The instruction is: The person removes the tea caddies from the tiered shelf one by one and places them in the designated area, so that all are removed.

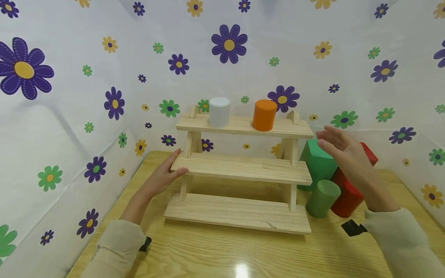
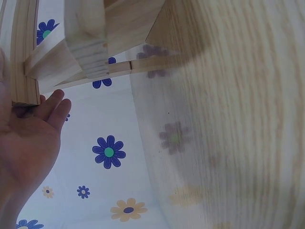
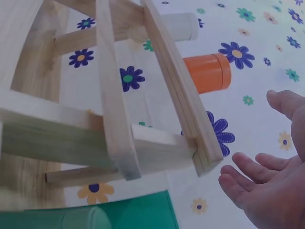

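1. Toward the worktop's [image 1: 194, 251] left edge, the left hand [image 1: 163, 173] grips the shelf [image 1: 240, 166], apparently steadying it.
2. Toward the right edge, the right hand [image 1: 345, 154] is spread, empty; fetching the green can [image 1: 323, 199] would call for lowering.
3. Toward the back edge: white can [image 1: 219, 112], orange can [image 1: 265, 115] on top.

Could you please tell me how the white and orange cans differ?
The white can is pale, whereas the orange can is vividly coloured. The white can stands left of centre on the top shelf; the orange can stands right of centre, nearer the right hand. Both are upright cylinders.
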`<state>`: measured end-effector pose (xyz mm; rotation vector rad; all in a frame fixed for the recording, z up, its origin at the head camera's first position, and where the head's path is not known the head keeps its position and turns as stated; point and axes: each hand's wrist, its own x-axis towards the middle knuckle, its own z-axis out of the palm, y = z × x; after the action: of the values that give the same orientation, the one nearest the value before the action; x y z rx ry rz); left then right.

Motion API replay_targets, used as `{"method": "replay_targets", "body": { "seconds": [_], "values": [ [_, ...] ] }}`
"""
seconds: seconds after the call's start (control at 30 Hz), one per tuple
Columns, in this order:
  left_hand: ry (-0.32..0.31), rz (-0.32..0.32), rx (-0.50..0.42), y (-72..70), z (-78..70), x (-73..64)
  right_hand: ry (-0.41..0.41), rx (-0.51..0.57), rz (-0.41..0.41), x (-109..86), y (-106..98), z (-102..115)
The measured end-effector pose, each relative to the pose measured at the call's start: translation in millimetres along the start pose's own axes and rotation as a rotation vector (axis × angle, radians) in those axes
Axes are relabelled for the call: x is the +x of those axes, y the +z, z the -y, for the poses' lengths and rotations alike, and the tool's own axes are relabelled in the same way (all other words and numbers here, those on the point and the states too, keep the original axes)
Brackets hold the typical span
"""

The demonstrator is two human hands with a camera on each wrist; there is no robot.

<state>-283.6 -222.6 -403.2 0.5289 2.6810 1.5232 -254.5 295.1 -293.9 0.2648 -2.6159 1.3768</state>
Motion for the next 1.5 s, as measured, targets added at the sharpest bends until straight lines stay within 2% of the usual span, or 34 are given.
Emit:
{"method": "replay_targets", "body": {
  "seconds": [0.47,1.03,1.27,1.5],
  "values": [
    [-0.013,-0.004,0.002,-1.2,0.1,1.3,-0.078,0.044,-0.075,30.1,17.0,33.0],
    [0.004,0.002,-0.02,-0.2,0.7,0.6,-0.121,0.178,-0.038,63.9,44.3,54.2],
    [0.0,0.001,-0.017,0.1,2.3,2.3,-0.122,0.134,-0.023,72.2,51.4,61.9],
    [0.006,-0.004,-0.007,-0.3,4.0,2.9,-0.115,0.186,0.044,83.0,63.1,66.8]
  ]
}}
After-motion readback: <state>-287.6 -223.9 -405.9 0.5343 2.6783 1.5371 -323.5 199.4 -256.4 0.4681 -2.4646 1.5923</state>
